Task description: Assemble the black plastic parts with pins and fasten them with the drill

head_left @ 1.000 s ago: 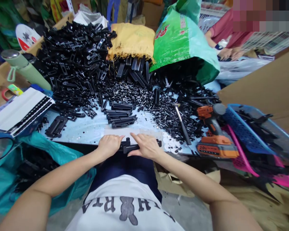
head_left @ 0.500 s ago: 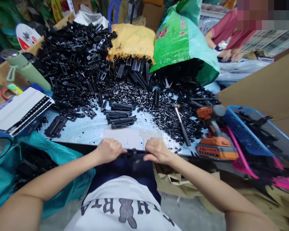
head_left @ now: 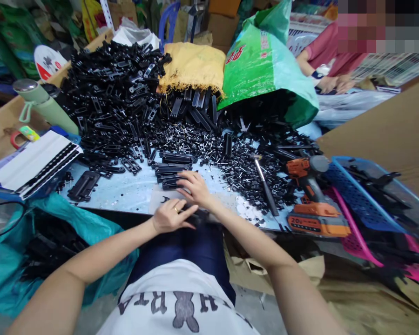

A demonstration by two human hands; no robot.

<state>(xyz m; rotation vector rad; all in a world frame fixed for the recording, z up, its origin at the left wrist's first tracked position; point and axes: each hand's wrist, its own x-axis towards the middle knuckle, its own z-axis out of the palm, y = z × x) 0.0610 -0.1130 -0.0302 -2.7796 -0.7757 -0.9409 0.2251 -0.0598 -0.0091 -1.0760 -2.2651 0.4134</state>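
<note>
Likely light and stiff, so best to pinch the black parts (head_left: 172, 158), stacked on the desk (head_left: 125, 188) by the spread-fingered right hand (head_left: 197, 190), across long sides; cannot tell the grip of the left hand (head_left: 169, 217).

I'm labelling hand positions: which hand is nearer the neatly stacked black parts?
Right. The right hand is at the near right end of the stacked black parts, contact unclear; the left hand is farther off, below them in the picture.
</note>
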